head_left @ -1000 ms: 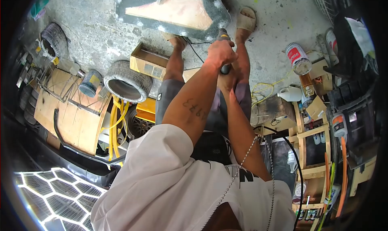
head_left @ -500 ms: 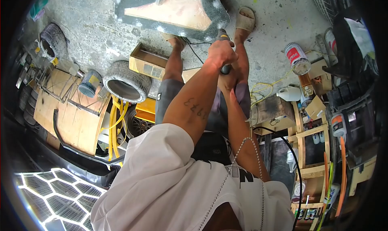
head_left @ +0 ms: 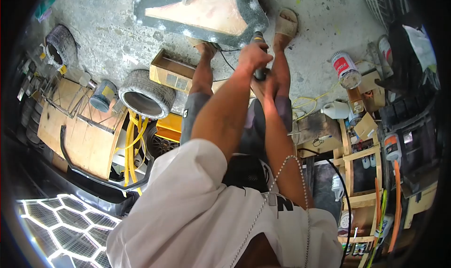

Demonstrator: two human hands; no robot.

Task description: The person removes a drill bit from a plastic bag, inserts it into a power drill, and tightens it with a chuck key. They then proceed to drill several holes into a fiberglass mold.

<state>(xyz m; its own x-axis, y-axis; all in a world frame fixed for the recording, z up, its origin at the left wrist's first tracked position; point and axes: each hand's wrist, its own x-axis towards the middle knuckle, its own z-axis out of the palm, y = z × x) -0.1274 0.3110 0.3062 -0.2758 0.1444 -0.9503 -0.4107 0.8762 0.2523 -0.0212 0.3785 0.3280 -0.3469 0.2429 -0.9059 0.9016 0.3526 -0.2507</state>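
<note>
Power tool (head_left: 257, 37), dark with a yellow band, upper centre of frame; its top end overlaps the lower right edge of a grey-bordered panel (head_left: 206, 11). Left hand (head_left: 254, 58) wrapped closed around the tool's body. Right hand (head_left: 267, 85) by its lower end, fingers mostly hidden; cannot tell its grip.

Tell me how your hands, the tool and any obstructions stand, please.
Left hand closed round black tool; right hand close behind, hold unclear. Tool's nose near grey-bordered panel, contact unclear. Black cable near left foot.
</note>
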